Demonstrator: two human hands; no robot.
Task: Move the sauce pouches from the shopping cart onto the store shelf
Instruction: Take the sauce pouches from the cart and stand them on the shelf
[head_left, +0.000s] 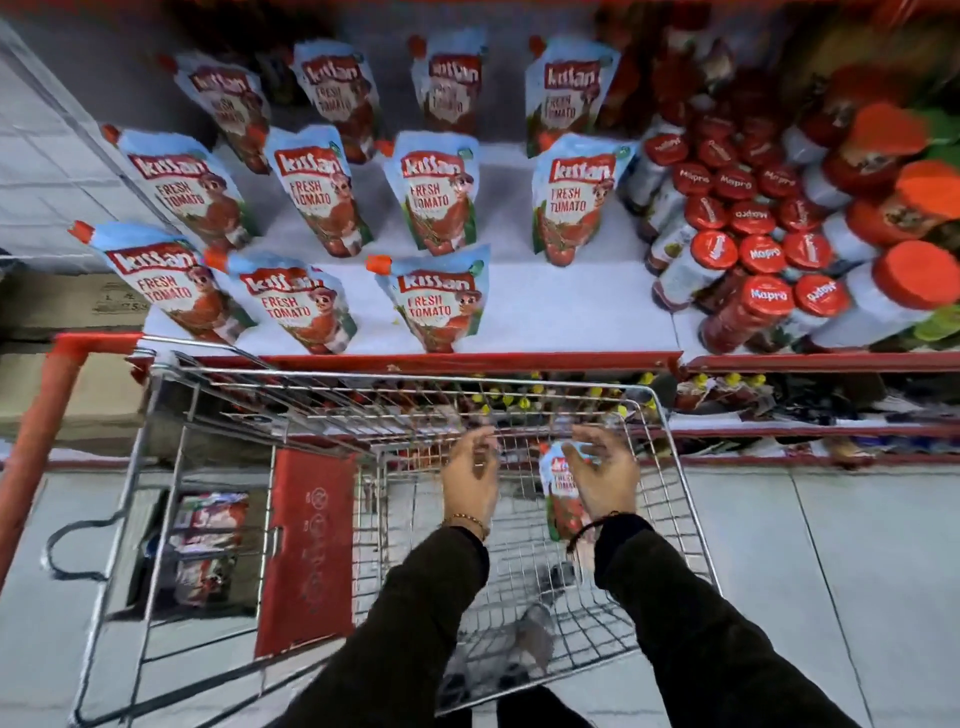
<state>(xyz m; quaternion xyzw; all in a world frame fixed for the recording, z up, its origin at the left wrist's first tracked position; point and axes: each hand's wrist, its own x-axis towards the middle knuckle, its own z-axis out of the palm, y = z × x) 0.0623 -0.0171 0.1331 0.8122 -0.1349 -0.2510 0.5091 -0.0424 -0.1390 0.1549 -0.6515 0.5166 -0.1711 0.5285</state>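
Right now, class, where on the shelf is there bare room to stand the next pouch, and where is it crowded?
Free: the white shelf patch at the front, between the front-row pouch and the red-capped bottles. A smaller gap lies behind it, left of the right-column pouch. Crowded: the bottles, packed cap to cap, and the left pouch rows.

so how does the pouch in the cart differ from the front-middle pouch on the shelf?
The cart pouch sits low inside the wire cart, partly hidden by the right hand; the front-middle shelf pouch stands free and fully visible on the white shelf. The cart pouch is close to the hand, the shelf pouch untouched. Both carry the same Fresh Tomato print.
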